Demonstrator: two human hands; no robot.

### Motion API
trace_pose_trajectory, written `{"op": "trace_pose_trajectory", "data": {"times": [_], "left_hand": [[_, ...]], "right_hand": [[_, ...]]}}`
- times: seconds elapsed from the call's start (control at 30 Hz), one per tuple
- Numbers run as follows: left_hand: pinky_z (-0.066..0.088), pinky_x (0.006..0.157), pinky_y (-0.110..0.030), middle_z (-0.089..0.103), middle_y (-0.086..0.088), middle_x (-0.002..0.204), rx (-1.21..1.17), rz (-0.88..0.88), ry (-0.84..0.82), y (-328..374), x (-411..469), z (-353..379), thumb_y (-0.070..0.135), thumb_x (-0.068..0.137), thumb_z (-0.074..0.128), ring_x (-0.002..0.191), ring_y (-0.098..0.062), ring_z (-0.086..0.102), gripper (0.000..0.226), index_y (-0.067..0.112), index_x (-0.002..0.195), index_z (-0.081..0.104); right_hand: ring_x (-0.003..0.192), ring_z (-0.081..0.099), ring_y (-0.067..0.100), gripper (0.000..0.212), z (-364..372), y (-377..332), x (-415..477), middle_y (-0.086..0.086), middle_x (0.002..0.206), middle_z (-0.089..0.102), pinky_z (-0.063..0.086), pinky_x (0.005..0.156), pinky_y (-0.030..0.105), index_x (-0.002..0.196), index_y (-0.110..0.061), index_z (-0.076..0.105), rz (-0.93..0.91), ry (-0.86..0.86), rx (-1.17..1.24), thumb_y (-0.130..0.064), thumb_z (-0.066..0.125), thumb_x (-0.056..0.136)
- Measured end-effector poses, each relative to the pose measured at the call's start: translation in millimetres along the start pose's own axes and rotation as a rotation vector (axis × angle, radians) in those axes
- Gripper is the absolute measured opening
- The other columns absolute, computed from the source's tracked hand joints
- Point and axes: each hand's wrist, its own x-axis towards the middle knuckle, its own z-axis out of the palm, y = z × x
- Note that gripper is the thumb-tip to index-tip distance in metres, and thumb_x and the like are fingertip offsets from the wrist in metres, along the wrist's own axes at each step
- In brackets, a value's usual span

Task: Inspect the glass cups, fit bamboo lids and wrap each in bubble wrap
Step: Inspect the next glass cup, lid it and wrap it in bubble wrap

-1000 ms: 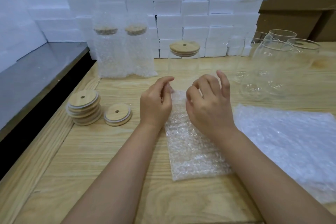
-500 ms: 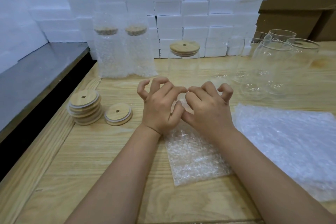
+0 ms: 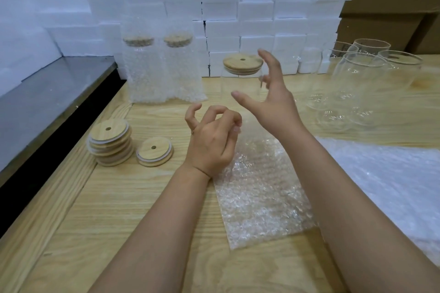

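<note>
The left hand (image 3: pixel 212 143) has its fingers (image 3: pixel 215 112) curled, thumb and forefinger seemingly pinching the far edge of the small bubble wrap piece (image 3: pixel 262 197), which lies flat on the tabletop (image 3: pixel 119 209) under both wrists. Half a second ago both hands were bunched together at that edge. Now the right hand (image 3: pixel 273 102) has let go and risen, its fingers (image 3: pixel 269 59) spread and holding nothing, just short of the lidded cup (image 3: pixel 240 83) that stands beyond them. I judge the wrap is ready and the cup is about to be fetched for wrapping. Counting outward: one unwrapped cup with a bamboo lid ahead of the fingers; two wrapped cups (image 3: pixel 164 71), lidded, beyond and to the left of the left fingers; at least four bare glass cups (image 3: pixel 362 83) to the right of the right fingers, though overlapping glass blurs the count; a lid stack (image 3: pixel 110 143) of about five and one loose lid (image 3: pixel 154 151) left of the left fingers; one pile of bubble wrap sheets (image 3: pixel 385 185) at the right.
</note>
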Motion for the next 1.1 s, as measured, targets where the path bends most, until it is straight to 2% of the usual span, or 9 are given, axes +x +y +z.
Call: {"op": "trace_pose_trajectory", "data": {"times": [0.07,0.13,0.3,0.47,0.57,0.7,0.87,0.97,1.1], "left_hand": [[0.016,0.1,-0.041,0.067,0.008,0.07,0.007,0.02,-0.026,-0.3,0.0,-0.2,0.016,0.09,0.039,0.091,-0.017,0.063,0.028,0.007,0.094,0.065],[0.016,0.101,-0.042,0.068,0.008,0.07,0.022,0.037,-0.037,-0.7,-0.3,-0.5,0.022,0.09,0.043,0.091,-0.016,0.066,0.028,0.007,0.098,0.067],[0.016,0.1,-0.042,0.066,0.01,0.068,0.047,0.087,-0.06,-2.6,-2.1,-1.2,0.027,0.082,0.055,0.093,-0.017,0.066,0.02,0.015,0.073,0.068],[0.006,0.107,-0.054,0.068,0.008,0.069,0.053,0.055,-0.122,-4.6,-2.9,-0.1,0.024,0.089,0.052,0.109,-0.027,0.064,0.022,0.012,0.082,0.069],[0.002,0.105,-0.071,0.069,0.007,0.074,0.038,0.044,-0.164,-3.4,-3.0,2.1,0.024,0.091,0.05,0.117,-0.034,0.06,0.024,0.01,0.085,0.069],[0.003,0.101,-0.08,0.071,0.002,0.084,0.033,0.034,-0.211,-4.0,-2.5,4.0,0.023,0.091,0.048,0.119,-0.038,0.057,0.028,0.007,0.089,0.071],[0.011,0.102,-0.079,0.067,-0.009,0.089,-0.002,0.023,-0.177,-2.8,-2.4,2.7,0.02,0.091,0.051,0.099,-0.032,0.066,0.022,0.009,0.095,0.07],[0.013,0.105,-0.074,0.065,-0.011,0.087,-0.03,0.043,-0.115,-1.6,-1.2,3.1,0.02,0.092,0.052,0.086,-0.028,0.066,0.01,0.025,0.1,0.05],[0.014,0.106,-0.07,0.065,-0.012,0.085,-0.025,0.043,-0.088,-1.6,-0.2,3.4,0.02,0.092,0.05,0.082,-0.028,0.067,0.012,0.026,0.099,0.043]], "right_hand": [[0.112,0.048,0.008,0.072,1.4,2.5,3.1,-0.01,0.124,0.049,0.034,0.079,0.01,0.137,-0.046,0.03,-0.004,-0.007,0.016,-0.037,0.075,0.081],[0.105,0.053,0.01,0.067,1.2,4.7,5.3,-0.005,0.114,0.053,0.036,0.074,0.011,0.131,-0.045,0.035,0.003,0.008,0.017,-0.038,0.076,0.079],[0.099,0.055,0.013,0.063,-3.3,4.4,5.4,0.0,0.109,0.054,0.041,0.075,0.014,0.127,-0.041,0.04,0.006,0.167,0.053,-0.037,0.078,0.077],[0.09,0.058,0.011,0.057,-26.6,-14.9,10.8,-0.004,0.108,0.055,0.051,0.078,0.023,0.124,-0.036,0.04,-0.027,0.387,0.256,-0.034,0.075,0.079],[0.083,0.058,0.013,0.051,-40.0,-22.4,16.1,0.001,0.098,0.06,0.048,0.068,0.02,0.12,-0.035,0.04,0.048,0.374,0.4,-0.034,0.073,0.081],[0.074,0.057,0.02,0.047,-44.5,-18.5,18.4,0.005,0.088,0.059,0.049,0.069,0.03,0.118,-0.034,0.041,0.204,0.27,0.507,-0.033,0.072,0.083],[0.07,0.057,0.022,0.043,-46.3,-8.4,18.4,0.003,0.076,0.057,0.051,0.064,0.028,0.117,-0.033,0.043,0.351,0.272,0.588,-0.035,0.07,0.084],[0.07,0.057,0.022,0.05,-49.4,-2.4,17.5,0.006,0.08,0.057,0.052,0.064,0.028,0.123,-0.032,0.042,0.376,0.28,0.559,-0.035,0.071,0.083],[0.07,0.057,0.02,0.052,-51.6,2.9,16.1,0.006,0.084,0.058,0.051,0.065,0.029,0.124,-0.032,0.042,0.384,0.277,0.51,-0.035,0.072,0.082]]}}
